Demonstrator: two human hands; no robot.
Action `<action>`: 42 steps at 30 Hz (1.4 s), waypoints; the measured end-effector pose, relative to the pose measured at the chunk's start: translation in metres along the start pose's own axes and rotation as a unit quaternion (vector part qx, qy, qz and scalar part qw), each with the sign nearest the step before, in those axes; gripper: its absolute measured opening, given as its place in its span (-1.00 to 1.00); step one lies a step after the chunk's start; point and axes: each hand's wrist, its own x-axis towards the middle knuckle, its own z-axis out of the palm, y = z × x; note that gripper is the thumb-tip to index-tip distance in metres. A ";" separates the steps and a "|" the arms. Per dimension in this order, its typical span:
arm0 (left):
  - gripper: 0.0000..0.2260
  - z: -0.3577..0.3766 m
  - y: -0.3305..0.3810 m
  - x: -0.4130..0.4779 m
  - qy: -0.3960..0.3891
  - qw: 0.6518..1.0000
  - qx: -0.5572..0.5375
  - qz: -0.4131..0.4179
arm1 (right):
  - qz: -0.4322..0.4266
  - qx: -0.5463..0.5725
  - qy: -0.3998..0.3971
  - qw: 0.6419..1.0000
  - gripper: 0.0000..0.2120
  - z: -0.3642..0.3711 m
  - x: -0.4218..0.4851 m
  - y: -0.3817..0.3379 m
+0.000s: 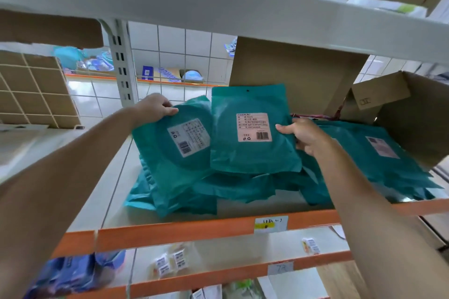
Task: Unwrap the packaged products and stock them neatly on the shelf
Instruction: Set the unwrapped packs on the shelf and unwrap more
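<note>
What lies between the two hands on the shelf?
In the head view, two teal packets: the left hand grips the tilted packet, the right hand holds the pink-label packet overlapping it.

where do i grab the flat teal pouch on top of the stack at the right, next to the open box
Probably pinch the near edge, coming from the shelf front. The teal pouch lies flat and thin on its stack, so only an edge offers purchase; the cardboard box crowds its far right side and the right hand sits at its left.
</note>
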 end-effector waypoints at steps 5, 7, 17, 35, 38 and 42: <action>-0.85 -0.027 -0.011 -0.015 0.019 0.998 -0.067 -0.005 | -0.074 -0.075 0.044 0.993 -0.84 0.001 -0.027 -0.026; -0.85 -0.040 -0.021 -0.020 0.018 0.998 -0.063 0.018 | -0.111 -0.120 0.060 0.985 -0.80 0.006 -0.037 -0.036; -0.95 -0.113 -0.086 -0.049 0.045 0.983 0.022 0.179 | -0.222 -0.265 0.073 0.936 -0.94 0.084 -0.093 -0.065; -0.90 -0.187 -0.181 -0.146 0.239 0.942 0.146 0.182 | -0.334 -0.386 0.092 0.855 -0.88 0.210 -0.162 -0.089; -0.83 -0.200 -0.195 -0.175 0.268 0.936 0.167 0.156 | -0.348 -0.383 0.100 0.850 -0.79 0.226 -0.171 -0.091; -0.86 -0.216 -0.216 -0.217 0.298 0.920 0.201 0.152 | -0.366 -0.367 0.085 0.851 -0.82 0.251 -0.181 -0.094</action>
